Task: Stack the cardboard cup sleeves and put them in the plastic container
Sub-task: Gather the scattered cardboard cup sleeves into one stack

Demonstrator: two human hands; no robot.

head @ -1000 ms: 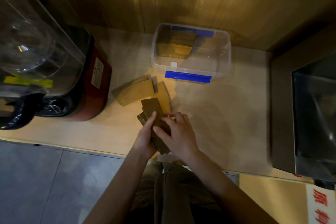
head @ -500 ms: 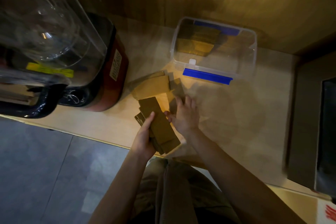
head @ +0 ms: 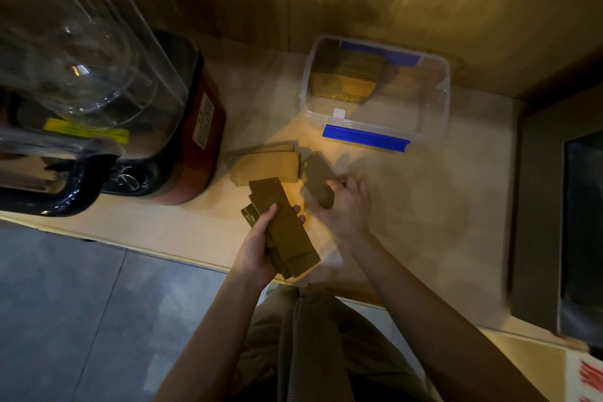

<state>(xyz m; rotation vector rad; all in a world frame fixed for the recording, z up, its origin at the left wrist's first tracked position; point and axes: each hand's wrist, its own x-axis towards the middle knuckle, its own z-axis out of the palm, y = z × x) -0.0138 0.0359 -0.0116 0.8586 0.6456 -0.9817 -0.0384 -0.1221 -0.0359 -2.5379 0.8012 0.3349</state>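
My left hand [head: 257,250] grips a stack of flat brown cardboard cup sleeves [head: 284,225] above the counter's front edge. My right hand [head: 347,206] is closed on a single sleeve [head: 319,178], blurred, lifted just off the counter to the right of the stack. Several loose sleeves [head: 267,165] lie flat on the counter behind the stack. The clear plastic container [head: 437,108] with blue clips stands at the back, open, with a pile of sleeves [head: 346,80] in its left half.
A large blender with a clear jug and red base [head: 195,140] stands on the left of the counter [head: 424,206]. A dark metal appliance [head: 554,222] borders the right side. A wood-grain wall rises behind the container.
My right hand left the stack, reached to the loose sleeves and picked one up. The left hand kept the stack. The camera view shifted left.
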